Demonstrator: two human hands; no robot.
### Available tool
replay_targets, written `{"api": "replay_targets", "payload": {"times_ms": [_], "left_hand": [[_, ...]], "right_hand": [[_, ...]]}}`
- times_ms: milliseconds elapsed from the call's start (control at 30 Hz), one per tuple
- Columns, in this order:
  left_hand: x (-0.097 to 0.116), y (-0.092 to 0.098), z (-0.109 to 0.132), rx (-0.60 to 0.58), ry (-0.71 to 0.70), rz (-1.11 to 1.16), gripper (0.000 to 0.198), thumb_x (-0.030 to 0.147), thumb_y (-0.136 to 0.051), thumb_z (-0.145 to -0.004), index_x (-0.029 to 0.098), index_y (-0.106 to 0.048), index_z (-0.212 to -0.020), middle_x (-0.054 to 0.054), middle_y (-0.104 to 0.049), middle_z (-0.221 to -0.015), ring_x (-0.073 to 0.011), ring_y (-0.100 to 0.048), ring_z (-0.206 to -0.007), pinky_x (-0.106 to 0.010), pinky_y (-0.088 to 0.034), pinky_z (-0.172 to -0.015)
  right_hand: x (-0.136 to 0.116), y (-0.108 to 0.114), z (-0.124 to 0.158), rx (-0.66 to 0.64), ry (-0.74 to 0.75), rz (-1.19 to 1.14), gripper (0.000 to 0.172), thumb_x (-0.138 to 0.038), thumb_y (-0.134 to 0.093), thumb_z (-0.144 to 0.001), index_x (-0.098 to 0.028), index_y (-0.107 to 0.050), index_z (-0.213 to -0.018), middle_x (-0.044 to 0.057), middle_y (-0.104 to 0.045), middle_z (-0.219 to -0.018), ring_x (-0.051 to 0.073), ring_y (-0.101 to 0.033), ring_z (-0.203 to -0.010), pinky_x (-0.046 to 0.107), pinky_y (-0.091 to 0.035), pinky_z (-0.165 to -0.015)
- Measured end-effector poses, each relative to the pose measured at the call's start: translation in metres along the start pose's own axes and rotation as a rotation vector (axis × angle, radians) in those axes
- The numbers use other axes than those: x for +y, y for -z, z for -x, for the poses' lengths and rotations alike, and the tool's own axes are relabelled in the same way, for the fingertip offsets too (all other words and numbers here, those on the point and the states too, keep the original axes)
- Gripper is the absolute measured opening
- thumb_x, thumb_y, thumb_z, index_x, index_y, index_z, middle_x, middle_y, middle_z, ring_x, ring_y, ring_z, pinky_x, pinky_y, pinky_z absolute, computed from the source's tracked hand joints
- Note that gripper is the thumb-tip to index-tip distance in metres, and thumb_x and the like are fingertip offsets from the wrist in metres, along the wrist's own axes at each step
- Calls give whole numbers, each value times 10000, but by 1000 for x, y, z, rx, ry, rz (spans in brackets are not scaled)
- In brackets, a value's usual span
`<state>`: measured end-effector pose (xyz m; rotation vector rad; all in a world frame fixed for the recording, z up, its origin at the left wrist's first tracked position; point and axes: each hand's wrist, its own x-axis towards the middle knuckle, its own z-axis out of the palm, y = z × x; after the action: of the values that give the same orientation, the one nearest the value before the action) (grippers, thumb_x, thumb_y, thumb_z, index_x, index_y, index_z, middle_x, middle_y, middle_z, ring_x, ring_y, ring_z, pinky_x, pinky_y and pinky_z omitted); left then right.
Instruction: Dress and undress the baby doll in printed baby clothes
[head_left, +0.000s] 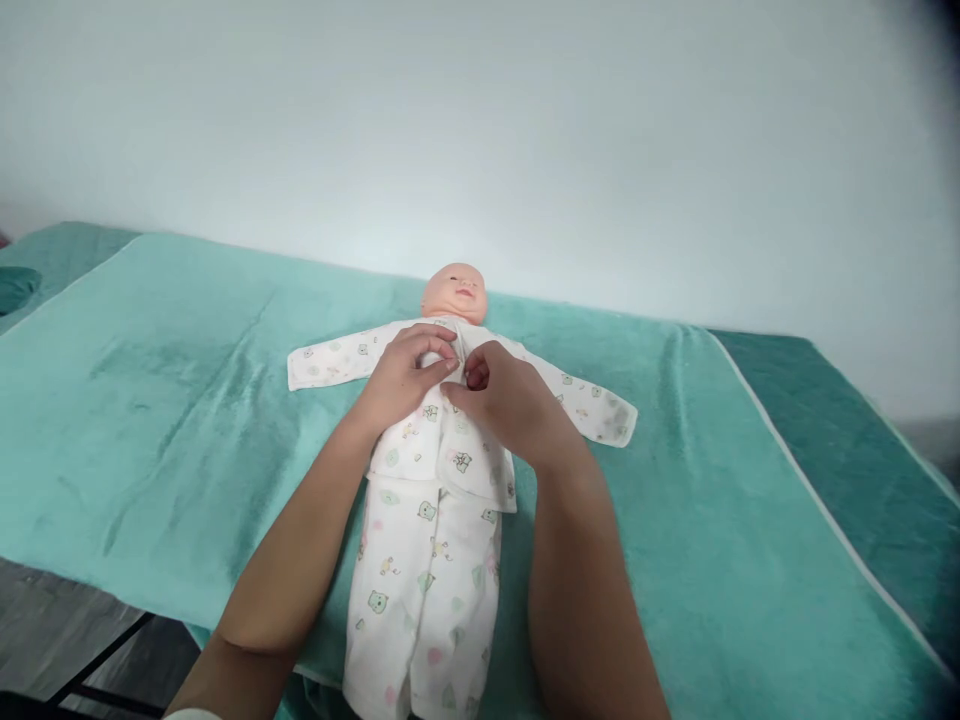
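Note:
A baby doll [456, 290] lies on its back, its head toward the wall. It wears a white printed jacket [405, 445] with both sleeves spread out, and matching trousers [424, 600]. At the chest, my left hand [412, 368] pinches the front edge of the jacket with thumb and fingers. Beside it my right hand [506, 395] has its fingers curled in at the same front opening. Between the fingertips, the bit of cloth or fastener is too small to make out. Below the hands the two front flaps hang slightly apart.
A light green blanket [187, 420] covers the table under the doll, with wrinkles on the left. Darker green cloth [847, 450] shows at the right end. A pale wall [480, 130] stands behind the table. Dark metal legs [105, 655] show at the lower left.

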<state>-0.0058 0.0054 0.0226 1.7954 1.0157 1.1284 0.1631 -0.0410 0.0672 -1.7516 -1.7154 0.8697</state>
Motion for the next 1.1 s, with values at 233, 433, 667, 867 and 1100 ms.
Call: {"api": "replay_targets", "payload": {"times_ms": [233,433,667,867,1100], "left_hand": [[1,-3,1,50,21,39,62,226,-699,-915,226,-711,-854,-61,-731,-1264,-247,-632,-1263,-487,-433,-1189],[2,-4,0,53,18,-6,71,228,-696,-917,222,-710,-848,-62,-729,-1262,-249,-628,-1261,-483,-439,-1183],[3,-5,0,53,14,-43,118,242,-667,-940,225,-702,-830,-56,-735,-1269,-250,-624,-1261,-479,-453,-1166],[1,-4,-1,61,3,-74,146,252,-664,-951,221,-701,-812,-57,-732,-1262,-242,-629,-1254,-474,-446,-1178],[-3,-5,-1,80,-11,-71,93,253,-680,-943,225,-694,-855,-61,-731,-1272,-238,-639,-1265,-455,-474,-1156]], "right_hand": [[16,-2,-6,-32,7,-354,115,-289,-643,-846,-232,-557,-795,-40,-543,-709,126,-481,-616,291,-355,-560],[38,-10,-7,-21,2,-705,189,-354,-742,-811,-224,-652,-914,-42,-525,-794,96,-481,-633,250,-365,-547],[51,-16,-8,-30,46,-772,255,-381,-755,-831,-238,-694,-1033,-38,-540,-844,90,-487,-643,233,-359,-531],[51,-15,-15,-80,83,-808,278,-366,-777,-827,-231,-709,-1061,-47,-558,-812,84,-490,-628,236,-398,-565],[51,-14,-18,-81,81,-806,285,-381,-779,-830,-236,-711,-1065,-44,-559,-805,88,-505,-623,244,-434,-575]]}}
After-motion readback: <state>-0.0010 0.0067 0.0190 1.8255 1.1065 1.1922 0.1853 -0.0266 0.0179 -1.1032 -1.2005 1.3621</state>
